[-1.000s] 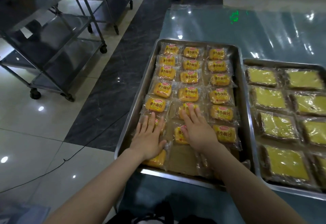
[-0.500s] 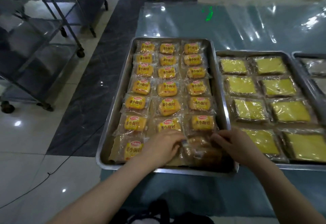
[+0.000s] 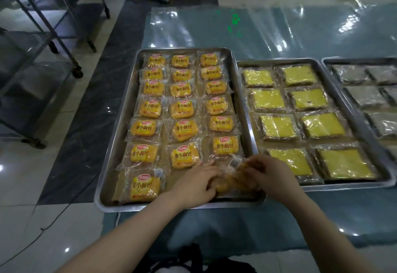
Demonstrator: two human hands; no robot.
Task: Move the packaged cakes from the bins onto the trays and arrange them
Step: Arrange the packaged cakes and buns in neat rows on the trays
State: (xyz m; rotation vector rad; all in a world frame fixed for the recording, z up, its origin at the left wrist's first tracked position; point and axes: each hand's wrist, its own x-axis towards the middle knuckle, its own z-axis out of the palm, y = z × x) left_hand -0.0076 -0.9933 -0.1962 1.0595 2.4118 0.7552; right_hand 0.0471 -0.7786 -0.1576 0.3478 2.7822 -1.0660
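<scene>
Head view, change since half a second ago: both hands have closed in on one wrapped cake at the near right corner of the tray; before, they were further apart over that corner.
Left hand [image 3: 196, 183]: fingers curled around the left end of the packaged cake [image 3: 235, 177], palm down.
Right hand [image 3: 271, 175]: fingers bent onto the right end of the same packet, gripping its clear wrapper.
Held packet: golden-brown, lying between the two hands, its crinkled wrapper edge raised just beyond the fingertips; whether it rests on the tray floor I cannot tell.
Left tray [image 3: 120, 143]: steel, under both hands; three columns of yellow-labelled cakes [image 3: 182, 105] run away from the hands. One labelled packet [image 3: 145, 187] sits to the left of the left hand in the nearest row; the space between it and the left hand is bare brown liner.
Middle tray [image 3: 352, 184]: touching the left tray's right side, just right of the right hand; square yellow-topped cakes [image 3: 277, 125] in two columns.
Far-right tray [image 3: 328, 62]: well right of the right hand, grey wrapped pieces, cut by the frame edge.
Surface: table covered in glossy clear plastic sheet [image 3: 268, 29] over teal, with bright glare.
Room: pale tile floor with a dark marble band [image 3: 90, 105]; wheeled metal rack [image 3: 38, 42] well left of the left hand; black cable [image 3: 49, 222] on the floor.
</scene>
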